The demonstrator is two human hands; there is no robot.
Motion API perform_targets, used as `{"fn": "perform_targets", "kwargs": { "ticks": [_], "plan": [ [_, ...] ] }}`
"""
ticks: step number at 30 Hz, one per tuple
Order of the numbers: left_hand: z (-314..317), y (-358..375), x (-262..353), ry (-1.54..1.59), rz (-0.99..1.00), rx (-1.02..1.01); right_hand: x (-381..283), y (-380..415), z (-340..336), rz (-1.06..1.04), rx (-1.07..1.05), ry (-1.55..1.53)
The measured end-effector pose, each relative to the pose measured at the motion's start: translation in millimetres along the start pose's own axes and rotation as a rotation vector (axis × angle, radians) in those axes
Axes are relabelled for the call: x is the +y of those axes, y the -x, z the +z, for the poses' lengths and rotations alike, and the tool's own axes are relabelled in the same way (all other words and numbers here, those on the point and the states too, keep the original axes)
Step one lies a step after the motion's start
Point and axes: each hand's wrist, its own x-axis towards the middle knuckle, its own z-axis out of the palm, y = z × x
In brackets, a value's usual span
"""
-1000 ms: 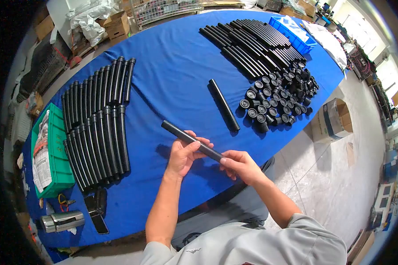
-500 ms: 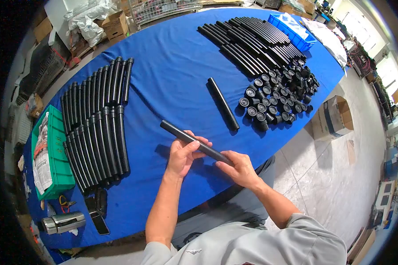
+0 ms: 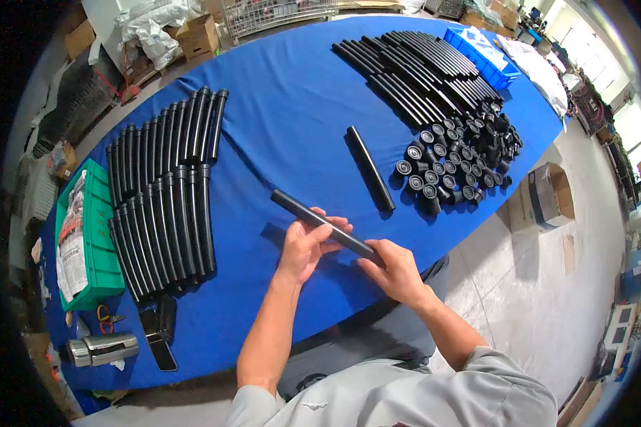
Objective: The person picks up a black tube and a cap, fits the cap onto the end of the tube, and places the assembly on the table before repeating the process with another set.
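A black tube (image 3: 297,206) slants across in front of me, held above the blue cloth. My left hand (image 3: 308,245) grips it around the middle, thumb on top. At its near right end, my right hand (image 3: 395,269) is closed around the tube, covering that tip. Beyond my hands, a single loose black tube (image 3: 370,169) lies on the cloth. To its right is a heap of black ribbed end caps (image 3: 449,167). Many capped tubes (image 3: 167,228) lie side by side in two rows on the left.
Plain black tubes (image 3: 420,71) are stacked at the far right beside a blue bin (image 3: 502,77). At left stand a green crate (image 3: 103,263) with newspaper, pliers (image 3: 105,319), a steel flask (image 3: 103,349) and a phone (image 3: 160,354). A cardboard box (image 3: 530,206) sits on the floor.
The view has shifted slightly, so the table's contents sit a little further right. Both hands keep their hold on the tube, in much the same pose.
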Motion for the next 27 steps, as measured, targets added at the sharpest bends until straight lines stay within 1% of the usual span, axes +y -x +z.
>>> {"fn": "perform_targets", "kwargs": {
  "ticks": [2, 5, 8, 10, 11, 12, 13, 15, 16, 19, 20, 23, 26, 27],
  "plan": [
    [2, 0, 1, -0.052, 0.004, 0.013, 1, 4, 3, -0.033, 0.032, 0.174],
    [-6, 3, -3, -0.059, -0.001, 0.001, 1, 5, 5, -0.092, 0.083, 0.128],
    [-8, 5, 1, -0.057, -0.020, -0.054, -8, 1, -13, 0.581, -0.335, -0.548],
    [-6, 4, 1, -0.050, -0.030, -0.076, -4, 5, -11, 0.596, -0.273, -0.663],
    [-3, 4, 2, -0.047, -0.031, -0.053, -1, 7, -9, 0.602, -0.243, -0.719],
    [0, 4, 2, -0.044, -0.031, -0.029, 1, 10, -1, 0.239, -0.059, -0.360],
    [1, 5, 1, -0.042, -0.035, -0.004, 4, 9, 3, 0.099, -0.001, -0.183],
    [-7, 4, -2, -0.028, -0.012, -0.032, 5, 8, 5, -0.177, 0.116, 0.174],
    [-11, 2, -3, -0.022, 0.001, -0.050, 3, 8, 3, -0.128, 0.075, 0.090],
    [-12, 3, 0, 0.012, 0.000, -0.112, -6, 4, -14, 0.681, -0.308, -0.877],
    [-8, 4, 0, 0.030, -0.004, -0.082, -1, 5, -12, 0.703, -0.311, -0.984],
    [-1, 4, -1, 0.065, -0.003, -0.021, 2, 5, -3, 0.064, -0.018, -0.252],
    [-9, 2, -1, 0.044, 0.002, -0.040, 2, 1, -1, -0.004, -0.011, -0.159],
    [-11, 2, 1, 0.056, -0.002, -0.054, -1, -2, -6, 0.212, -0.132, -0.391]
  ]
}}
